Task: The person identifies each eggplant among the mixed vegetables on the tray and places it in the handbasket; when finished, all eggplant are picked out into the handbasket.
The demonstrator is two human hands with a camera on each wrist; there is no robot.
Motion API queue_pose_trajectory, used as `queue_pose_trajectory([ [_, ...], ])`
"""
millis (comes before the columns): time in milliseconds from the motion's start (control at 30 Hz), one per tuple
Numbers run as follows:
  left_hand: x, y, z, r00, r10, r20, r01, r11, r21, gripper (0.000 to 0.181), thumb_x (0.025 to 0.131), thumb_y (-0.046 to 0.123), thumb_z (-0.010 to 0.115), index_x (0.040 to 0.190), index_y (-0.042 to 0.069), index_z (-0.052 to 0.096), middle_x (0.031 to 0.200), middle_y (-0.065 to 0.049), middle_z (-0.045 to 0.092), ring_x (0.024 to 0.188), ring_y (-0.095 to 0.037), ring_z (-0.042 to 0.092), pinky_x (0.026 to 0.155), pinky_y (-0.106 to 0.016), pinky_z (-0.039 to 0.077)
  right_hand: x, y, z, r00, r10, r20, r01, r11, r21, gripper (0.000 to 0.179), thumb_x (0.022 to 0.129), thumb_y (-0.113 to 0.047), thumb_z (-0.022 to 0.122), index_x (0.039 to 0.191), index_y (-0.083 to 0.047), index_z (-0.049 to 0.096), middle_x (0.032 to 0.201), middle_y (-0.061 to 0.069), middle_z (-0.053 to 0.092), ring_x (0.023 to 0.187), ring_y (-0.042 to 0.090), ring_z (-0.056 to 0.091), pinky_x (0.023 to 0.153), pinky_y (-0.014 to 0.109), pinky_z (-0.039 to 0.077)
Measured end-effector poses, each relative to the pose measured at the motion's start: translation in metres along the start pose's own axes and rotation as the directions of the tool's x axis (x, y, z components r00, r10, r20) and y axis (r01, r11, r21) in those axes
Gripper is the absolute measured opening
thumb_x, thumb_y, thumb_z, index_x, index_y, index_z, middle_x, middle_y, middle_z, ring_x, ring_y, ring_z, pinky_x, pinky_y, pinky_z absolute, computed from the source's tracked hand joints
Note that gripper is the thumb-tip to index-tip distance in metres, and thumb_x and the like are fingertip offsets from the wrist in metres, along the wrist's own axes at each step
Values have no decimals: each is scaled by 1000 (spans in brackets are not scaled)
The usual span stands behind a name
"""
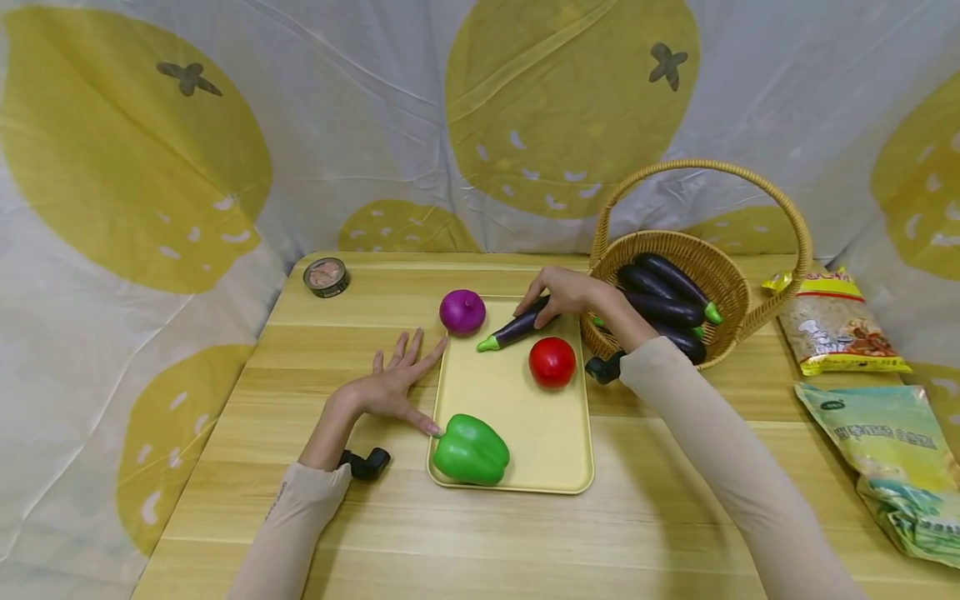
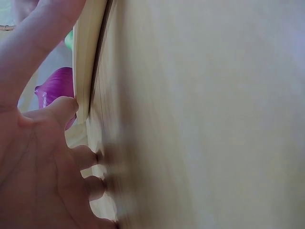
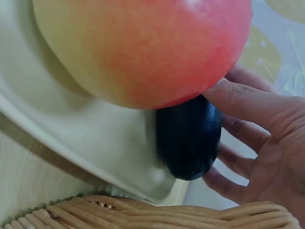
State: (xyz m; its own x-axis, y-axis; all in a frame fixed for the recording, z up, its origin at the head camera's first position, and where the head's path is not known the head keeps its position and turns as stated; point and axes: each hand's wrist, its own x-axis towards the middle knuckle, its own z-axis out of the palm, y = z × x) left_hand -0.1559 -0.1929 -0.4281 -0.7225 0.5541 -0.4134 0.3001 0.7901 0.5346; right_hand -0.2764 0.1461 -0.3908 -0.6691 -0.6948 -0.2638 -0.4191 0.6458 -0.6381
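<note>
A dark purple eggplant (image 1: 517, 327) with a green cap lies slantwise in the upper part of a pale yellow tray (image 1: 540, 433). My right hand (image 1: 566, 293) holds its blunt end, thumb on one side and fingers on the other; the right wrist view shows that end of the eggplant (image 3: 188, 138) beside the fingers. With fingers spread, my left hand (image 1: 392, 387) rests at the tray's left edge, its thumb near a green bell pepper (image 1: 471, 450). A purple onion (image 1: 462, 312) sits at the tray's upper left corner. Beside the eggplant is a red tomato (image 1: 552, 362).
Right of the tray stands a wicker basket (image 1: 727, 275) with a tall handle, holding several eggplants (image 1: 663, 304). Two food packages, one yellow-edged bag (image 1: 843, 325) and one green bag (image 1: 892, 467), lie at the right. An open round tin (image 1: 326, 277) sits at the back left.
</note>
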Motion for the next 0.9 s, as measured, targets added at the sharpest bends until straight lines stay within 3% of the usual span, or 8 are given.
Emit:
queue_pose_trajectory([
  [167,0,0,0,1000,1,1,-1,1000,-2,138,73,51,91,167,22,-6,167,-26,-29,153,-47,-32,115,-78,-19,0,-2,1,997,-70,-9,70,997,-11,34,84,-1,83,118,-7,79,120,16,77,114,29,67,101,44,53],
  [433,0,0,0,1000,1,6,-1,1000,-5,139,73,51,91,167,22,-7,167,-26,-30,153,-47,-32,115,-78,-20,-6,-7,-5,992,-122,-37,121,992,-36,33,86,-2,82,119,-7,79,120,15,75,117,30,65,104,47,52],
  [700,1,0,0,1000,6,-1,-6,1000,-3,139,72,52,91,167,22,-6,167,-27,-28,154,-48,-31,115,-79,-19,-35,-20,-26,979,-156,-134,139,982,-130,33,88,-8,81,120,-15,79,122,11,74,115,29,66,98,47,54],
  [900,0,-2,0,1000,10,-1,-10,1000,-2,139,73,52,91,167,22,-6,167,-27,-29,153,-48,-32,115,-79,-19,-69,-19,-44,968,-119,-223,92,988,-126,35,91,-12,79,126,-17,77,124,12,70,114,29,63,94,46,52],
])
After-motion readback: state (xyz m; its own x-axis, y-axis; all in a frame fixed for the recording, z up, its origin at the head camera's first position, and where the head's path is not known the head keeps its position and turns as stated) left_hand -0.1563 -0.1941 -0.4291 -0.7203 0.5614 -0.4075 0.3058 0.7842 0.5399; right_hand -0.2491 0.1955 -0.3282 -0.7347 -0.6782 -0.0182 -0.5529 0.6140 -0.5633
